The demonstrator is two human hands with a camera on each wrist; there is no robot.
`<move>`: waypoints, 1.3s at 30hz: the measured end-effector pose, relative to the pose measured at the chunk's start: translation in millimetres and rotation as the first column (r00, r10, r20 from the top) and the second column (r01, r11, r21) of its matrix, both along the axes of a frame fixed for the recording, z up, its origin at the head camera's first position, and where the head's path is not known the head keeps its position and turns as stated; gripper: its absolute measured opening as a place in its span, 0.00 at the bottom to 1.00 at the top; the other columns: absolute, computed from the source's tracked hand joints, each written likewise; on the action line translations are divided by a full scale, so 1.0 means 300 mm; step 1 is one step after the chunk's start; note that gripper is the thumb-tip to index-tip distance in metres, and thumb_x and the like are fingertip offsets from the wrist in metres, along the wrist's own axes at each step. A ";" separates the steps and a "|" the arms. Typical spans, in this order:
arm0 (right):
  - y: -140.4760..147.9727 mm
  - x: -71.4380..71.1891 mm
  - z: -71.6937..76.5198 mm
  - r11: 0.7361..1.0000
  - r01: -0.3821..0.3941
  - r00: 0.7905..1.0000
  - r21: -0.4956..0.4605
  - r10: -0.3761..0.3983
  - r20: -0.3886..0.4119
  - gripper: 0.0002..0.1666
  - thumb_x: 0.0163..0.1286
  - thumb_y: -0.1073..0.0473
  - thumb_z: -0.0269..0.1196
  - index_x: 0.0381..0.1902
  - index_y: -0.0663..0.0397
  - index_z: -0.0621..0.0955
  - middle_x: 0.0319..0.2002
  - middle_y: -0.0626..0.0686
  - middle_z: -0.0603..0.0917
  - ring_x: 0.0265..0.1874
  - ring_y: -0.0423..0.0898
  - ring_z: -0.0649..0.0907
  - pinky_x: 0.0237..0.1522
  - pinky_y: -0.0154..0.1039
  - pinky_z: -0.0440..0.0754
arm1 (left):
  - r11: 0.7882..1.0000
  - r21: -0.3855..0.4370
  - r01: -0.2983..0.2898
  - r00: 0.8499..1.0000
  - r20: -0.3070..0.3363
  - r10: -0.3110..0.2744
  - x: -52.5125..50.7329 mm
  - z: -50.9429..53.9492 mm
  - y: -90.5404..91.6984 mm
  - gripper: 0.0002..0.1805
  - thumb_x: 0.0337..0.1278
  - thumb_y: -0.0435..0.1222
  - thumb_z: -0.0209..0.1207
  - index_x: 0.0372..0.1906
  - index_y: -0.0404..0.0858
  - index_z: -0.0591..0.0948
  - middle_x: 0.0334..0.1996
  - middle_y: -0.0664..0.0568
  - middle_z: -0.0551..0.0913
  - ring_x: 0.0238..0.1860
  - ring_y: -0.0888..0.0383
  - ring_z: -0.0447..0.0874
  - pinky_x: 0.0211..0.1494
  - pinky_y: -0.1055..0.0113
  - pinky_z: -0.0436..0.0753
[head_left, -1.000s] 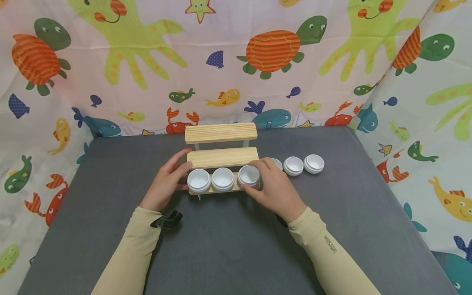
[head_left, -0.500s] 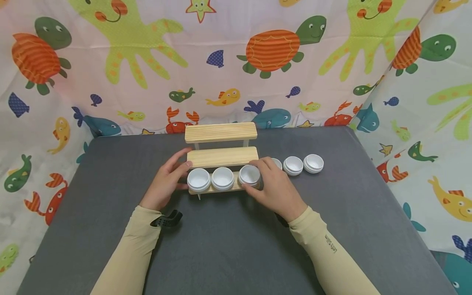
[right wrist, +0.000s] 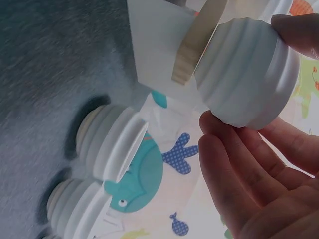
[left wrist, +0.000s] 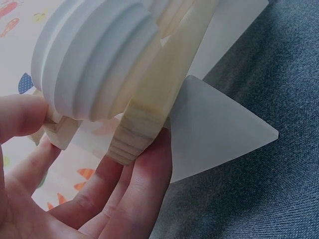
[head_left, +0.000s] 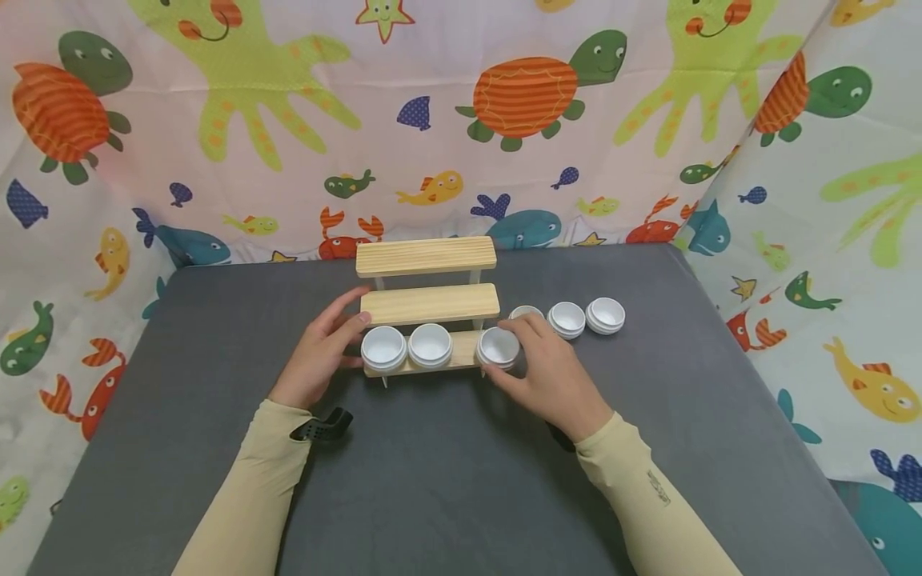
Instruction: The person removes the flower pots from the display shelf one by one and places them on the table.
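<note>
Key relation from where I sit: the held cup (head_left: 498,346) is at the right end of the front board (head_left: 464,350), just inward of the right hand (head_left: 558,380), which is clearly nearer to it than the left. I have that right hand pinching the cup's sides between thumb and fingers, narrowed to its width; the left hand (head_left: 317,360) grips the far-left end of the three-tier rack (head_left: 430,304), thumb and fingers at the ends of its lower two boards. The rack's long axis runs left to right, so the board extends leftward from the held cup, bare wood first, then the middle cup (head_left: 430,346) and the left cup (head_left: 383,348), those two just beside each other. Can't tell from my feeds whether the held cup's base sits flat or hangs partly past the board end. Cups: round, white, ribbed in stepped rings, matte; ceramic or plastic, I can't say. Boards: pale, straight-grained wood, corners rounded; the side panel (left wrist: 219,129) is frosted, translucent, angular. Three loose cups (head_left: 567,319) stand right of the rack on the tabletop (head_left: 461,480), dark grey woven cloth.
</note>
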State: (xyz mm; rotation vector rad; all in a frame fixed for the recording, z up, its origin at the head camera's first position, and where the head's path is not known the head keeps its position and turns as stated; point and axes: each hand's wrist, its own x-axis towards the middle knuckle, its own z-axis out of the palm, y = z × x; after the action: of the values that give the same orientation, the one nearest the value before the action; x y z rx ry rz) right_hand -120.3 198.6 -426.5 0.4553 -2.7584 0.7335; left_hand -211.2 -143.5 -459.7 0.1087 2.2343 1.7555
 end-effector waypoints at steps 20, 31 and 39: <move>0.109 0.058 -0.044 0.995 0.096 0.995 -0.019 -0.097 -0.018 0.34 0.62 0.50 0.81 0.61 0.59 0.83 0.56 0.57 0.85 0.51 0.52 0.84 0.53 0.53 0.87 | 1.000 -0.026 -0.006 1.000 0.015 0.006 0.008 0.020 0.002 0.33 0.78 0.59 0.59 0.83 0.69 0.65 0.74 0.43 0.77 0.64 0.41 0.83 0.49 0.58 0.89; 0.123 0.054 -0.060 0.992 0.125 0.992 -0.003 -0.125 0.006 0.35 0.62 0.50 0.81 0.62 0.59 0.82 0.58 0.57 0.83 0.52 0.54 0.84 0.55 0.54 0.87 | 1.000 -0.022 -0.005 1.000 0.018 0.005 0.009 0.022 -0.002 0.34 0.78 0.59 0.59 0.83 0.69 0.65 0.74 0.44 0.77 0.63 0.42 0.83 0.50 0.57 0.90; 0.133 0.050 -0.078 0.991 0.135 0.991 0.005 -0.135 0.017 0.35 0.62 0.50 0.81 0.62 0.59 0.82 0.58 0.58 0.84 0.53 0.55 0.84 0.56 0.55 0.86 | 1.000 -0.017 0.002 1.000 0.007 -0.001 0.007 0.015 0.001 0.34 0.79 0.58 0.59 0.83 0.68 0.65 0.74 0.43 0.78 0.63 0.42 0.83 0.49 0.58 0.90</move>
State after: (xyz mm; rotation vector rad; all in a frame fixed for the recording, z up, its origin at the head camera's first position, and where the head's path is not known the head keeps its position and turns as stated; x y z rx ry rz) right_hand -105.5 238.3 -449.8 0.2610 -2.7746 0.7032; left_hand -208.9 -143.2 -455.1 0.0999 2.2431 1.7326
